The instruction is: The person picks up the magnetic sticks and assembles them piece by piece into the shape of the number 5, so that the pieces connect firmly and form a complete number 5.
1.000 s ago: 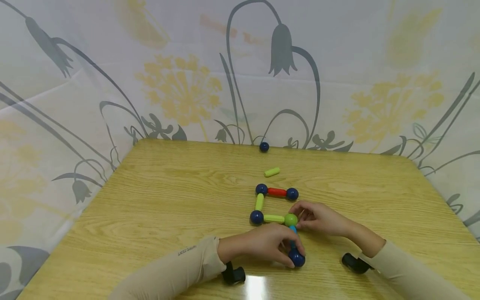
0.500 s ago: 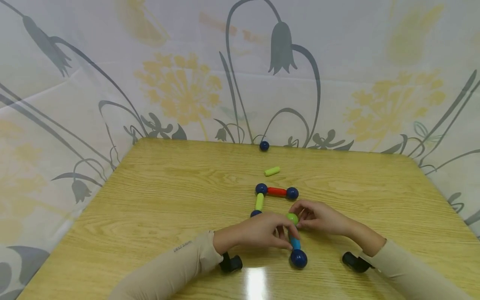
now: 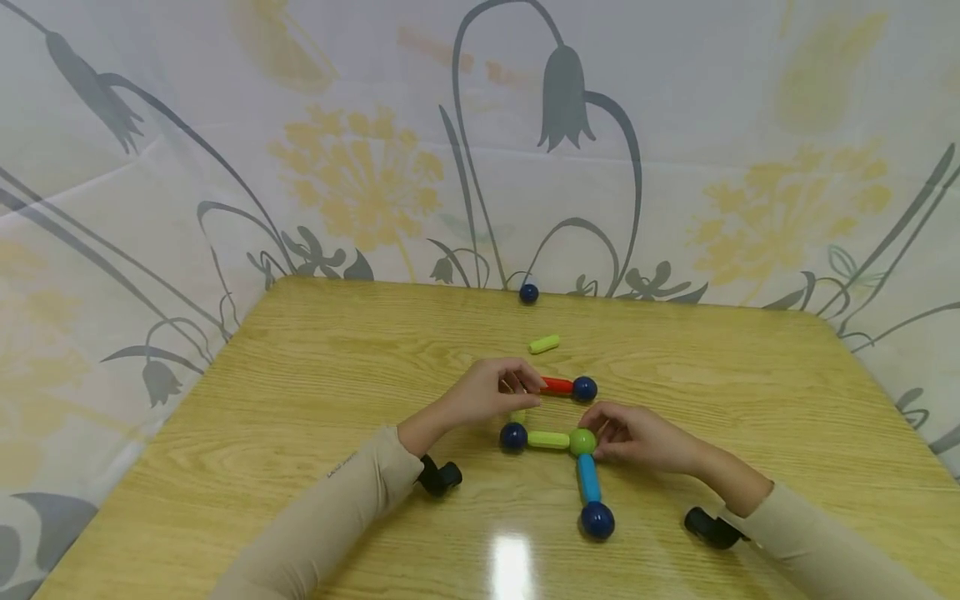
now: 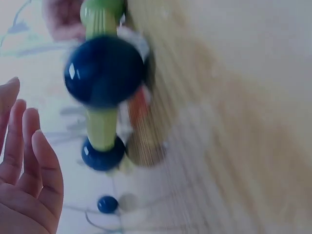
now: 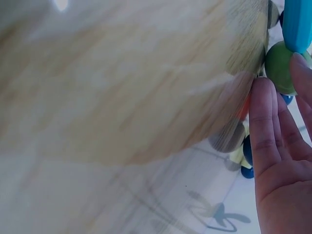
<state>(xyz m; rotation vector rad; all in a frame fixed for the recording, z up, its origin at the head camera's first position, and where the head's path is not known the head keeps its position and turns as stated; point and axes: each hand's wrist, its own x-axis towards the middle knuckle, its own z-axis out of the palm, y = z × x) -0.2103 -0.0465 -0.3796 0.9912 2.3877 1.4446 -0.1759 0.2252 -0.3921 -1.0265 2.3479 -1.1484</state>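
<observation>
A zigzag of toy balls and rods lies on the table in the head view. Its green ball (image 3: 582,442) is pinched between the thumb and fingers of my right hand (image 3: 637,435). From that ball a blue rod (image 3: 588,479) runs to a dark blue ball (image 3: 597,520), and a lime rod (image 3: 548,440) to another dark blue ball (image 3: 513,437). My left hand (image 3: 491,390) hovers over the far-left corner with fingers apart, hiding the ball there. In the left wrist view its fingers (image 4: 44,161) hold nothing. Beyond it show a red rod (image 3: 557,386) and its end ball (image 3: 585,388).
A loose lime rod (image 3: 544,343) lies behind the figure. Farther back, a single dark blue ball (image 3: 528,293) rests near the table's far edge (image 3: 420,284). A patterned cloth (image 3: 360,167) hangs behind the wooden table (image 3: 337,350).
My left hand has let go of the near dark blue ball and moved away and to the left, over the far corner of the figure. My right hand has stayed at the green ball.
</observation>
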